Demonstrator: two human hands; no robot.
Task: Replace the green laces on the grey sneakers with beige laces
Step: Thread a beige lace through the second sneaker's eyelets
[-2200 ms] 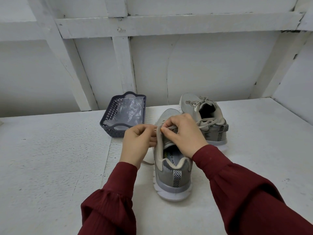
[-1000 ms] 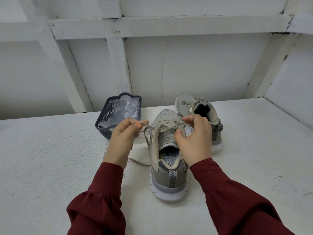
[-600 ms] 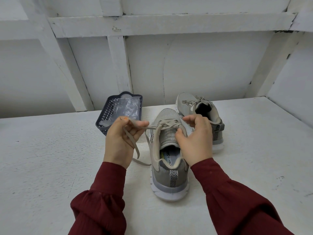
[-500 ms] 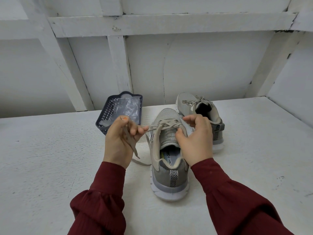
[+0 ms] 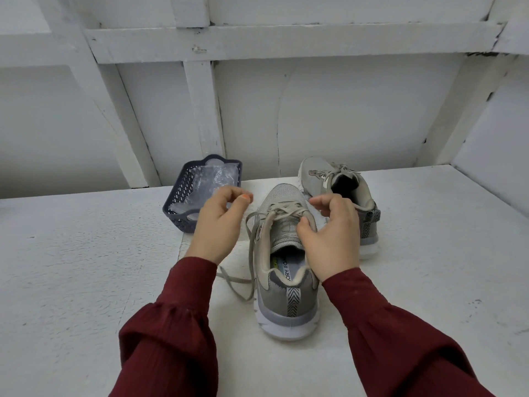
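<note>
I am holding both forearms out over the white table, dark red sleeves reaching to the wrists, one hand on each side of the near grey sneaker. That sneaker is standing upright with its heel toward me and its toe pointing away.

My left hand is hovering just left of the sneaker's toe end, back of the hand toward me. Its fingers are curling loosely with the thumb tip close to them, and I am gripping nothing with it.

The beige lace is crossing through the sneaker's eyelets. On the left side it is hanging down in a loose strand beside my left wrist, apart from the fingers, with its ends lying crossed on the table.

My right hand is arching over the right side of the sneaker's opening. The thumb is resting on the collar edge next to the tongue. The other fingers are curling above the upper lace crossings without plainly touching them. I cannot tell whether this hand is pinching anything, since the palm is hiding what lies under it.

The far grey sneaker is standing just behind and to the right of the near one, also laced in beige. At the far left a dark plastic basket is holding a crumpled clear plastic bag.
</note>
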